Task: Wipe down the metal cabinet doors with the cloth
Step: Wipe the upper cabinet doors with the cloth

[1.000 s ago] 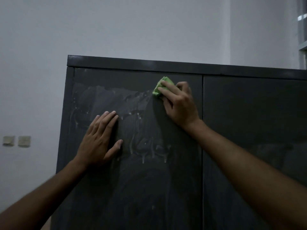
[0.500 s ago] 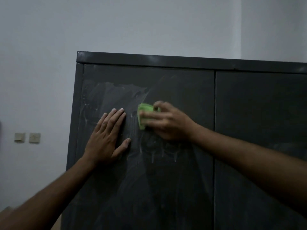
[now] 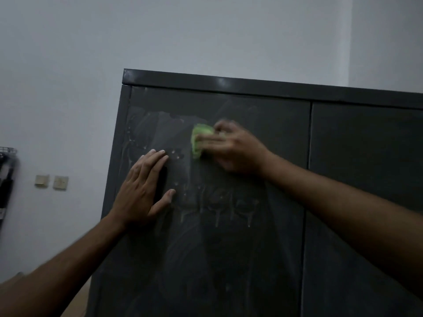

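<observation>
Green cloth (image 3: 199,140) sat bunched against the left door (image 3: 229,236) of the dark metal cabinet (image 3: 251,86), in the door's upper half and roughly midway across it. The right hand (image 3: 238,149) held it there, reaching in from the right. Its fingers (image 3: 212,140) lay across the cloth's right part and pointed left, so the free green end stuck out past the fingertips towards the left hand. The thumb curled in above, near the cloth's top edge. Motion blur smeared this hand, and how tightly the fingers pinched could not be told; they did appear curled on the cloth rather than flat.

Lower and to the left, the left hand (image 3: 143,193) pressed flat on the same door, fingers straight, close together and pointing up, thumb spread out to the right. It held nothing. Cloth and left fingertips were near but apart.

Whitish wet streaks (image 3: 217,209) marked the door around and below both hands, with drips running down. The right door (image 3: 366,179) looked dull and dry, past the seam. On the pale wall (image 3: 68,88) left of the cabinet were two switches (image 3: 51,181), and a dark rack (image 3: 6,177) showed at the frame's left edge.
</observation>
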